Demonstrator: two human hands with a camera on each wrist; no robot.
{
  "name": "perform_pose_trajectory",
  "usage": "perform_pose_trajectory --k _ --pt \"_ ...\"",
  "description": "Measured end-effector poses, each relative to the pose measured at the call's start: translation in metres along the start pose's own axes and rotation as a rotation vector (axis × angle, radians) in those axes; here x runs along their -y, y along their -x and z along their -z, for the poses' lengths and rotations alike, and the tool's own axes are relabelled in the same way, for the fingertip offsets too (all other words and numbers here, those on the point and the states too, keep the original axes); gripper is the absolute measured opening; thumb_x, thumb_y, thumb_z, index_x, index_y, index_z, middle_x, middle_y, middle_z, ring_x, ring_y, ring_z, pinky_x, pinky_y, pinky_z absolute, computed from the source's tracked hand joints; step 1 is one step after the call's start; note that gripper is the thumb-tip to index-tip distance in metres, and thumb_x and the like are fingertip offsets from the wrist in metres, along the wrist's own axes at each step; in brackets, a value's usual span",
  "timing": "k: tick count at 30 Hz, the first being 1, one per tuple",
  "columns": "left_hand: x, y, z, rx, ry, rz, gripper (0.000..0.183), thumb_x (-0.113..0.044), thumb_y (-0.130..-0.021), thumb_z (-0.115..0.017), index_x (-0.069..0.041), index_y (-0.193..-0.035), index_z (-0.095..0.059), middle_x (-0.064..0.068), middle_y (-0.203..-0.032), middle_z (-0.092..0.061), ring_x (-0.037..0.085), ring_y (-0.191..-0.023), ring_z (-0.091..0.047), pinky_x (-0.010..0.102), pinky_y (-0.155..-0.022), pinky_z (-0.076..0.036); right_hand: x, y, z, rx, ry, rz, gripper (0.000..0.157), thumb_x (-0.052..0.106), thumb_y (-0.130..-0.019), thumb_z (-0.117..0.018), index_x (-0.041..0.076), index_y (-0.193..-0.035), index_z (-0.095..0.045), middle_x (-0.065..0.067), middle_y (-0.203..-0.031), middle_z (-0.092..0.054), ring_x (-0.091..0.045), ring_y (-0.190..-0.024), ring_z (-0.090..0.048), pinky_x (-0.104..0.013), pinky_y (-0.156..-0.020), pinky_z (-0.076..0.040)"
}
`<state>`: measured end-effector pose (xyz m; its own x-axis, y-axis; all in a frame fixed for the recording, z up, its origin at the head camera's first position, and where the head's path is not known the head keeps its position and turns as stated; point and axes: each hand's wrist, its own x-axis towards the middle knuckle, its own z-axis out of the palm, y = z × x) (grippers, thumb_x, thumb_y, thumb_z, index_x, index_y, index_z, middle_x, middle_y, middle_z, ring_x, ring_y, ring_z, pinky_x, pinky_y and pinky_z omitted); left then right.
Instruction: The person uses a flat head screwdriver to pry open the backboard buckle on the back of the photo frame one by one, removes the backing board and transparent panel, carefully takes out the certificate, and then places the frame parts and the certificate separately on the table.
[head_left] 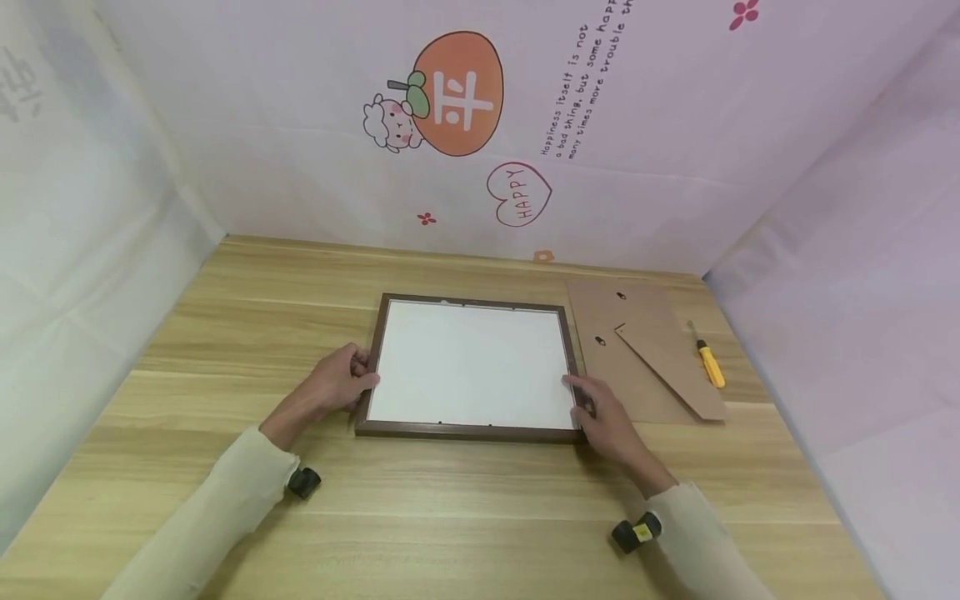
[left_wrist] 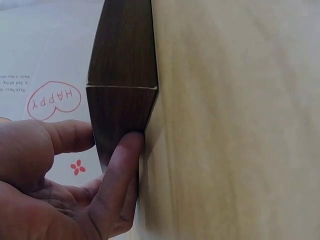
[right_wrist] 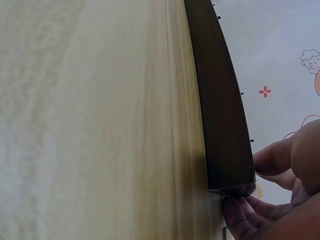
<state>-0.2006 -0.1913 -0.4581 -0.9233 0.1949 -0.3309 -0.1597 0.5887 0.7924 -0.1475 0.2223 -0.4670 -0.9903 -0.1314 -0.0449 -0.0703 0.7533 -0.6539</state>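
A dark brown picture frame (head_left: 468, 432) lies on the wooden table with a white sheet (head_left: 472, 362) filling its inside. Small dark tabs show along its inner edges. My left hand (head_left: 345, 377) grips the frame's left side, thumb on top and fingers against the outer face, as the left wrist view shows near a mitred corner (left_wrist: 122, 87). On the opposite side, my right hand (head_left: 606, 417) holds the right edge near the front corner. In the right wrist view its thumb is over the top edge and its fingertips (right_wrist: 235, 212) press the outer side, low by the tabletop.
Right of the frame lies a brown backing board (head_left: 622, 367) with a stand leg (head_left: 667, 371) and small dark hangers. A screwdriver (head_left: 708, 362) with a yellow handle lies beyond it. White printed sheeting (head_left: 300, 125) rises behind the wooden table (head_left: 450, 517) and at both sides.
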Motion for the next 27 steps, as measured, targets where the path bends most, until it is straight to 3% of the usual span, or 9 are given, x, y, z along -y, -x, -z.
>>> perform_pose_trajectory --k 19,27 --pt "0.000 0.021 -0.006 -0.007 -0.065 0.005 0.036 -0.013 -0.096 -0.058 0.004 -0.125 -0.046 0.021 -0.114 -0.058 0.024 -0.088 -0.062 0.029 -0.064 -0.058 0.005 0.019 0.006 0.020 0.055 0.034 0.053 -0.003 -0.090 -0.057 0.006 -0.142 -0.049 -0.027 -0.144 -0.043 -0.039 -0.124 -0.049 -0.055 -0.098 -0.048" --pt "0.003 0.030 -0.009 -0.003 -0.026 0.004 0.040 -0.011 -0.095 -0.060 0.004 -0.128 -0.045 0.021 -0.114 -0.058 0.024 -0.086 -0.062 0.029 -0.063 -0.058 0.008 0.026 0.009 0.062 0.031 0.027 0.057 -0.005 -0.087 -0.059 0.007 -0.142 -0.049 -0.027 -0.141 -0.044 -0.035 -0.113 -0.053 -0.047 -0.090 -0.052"
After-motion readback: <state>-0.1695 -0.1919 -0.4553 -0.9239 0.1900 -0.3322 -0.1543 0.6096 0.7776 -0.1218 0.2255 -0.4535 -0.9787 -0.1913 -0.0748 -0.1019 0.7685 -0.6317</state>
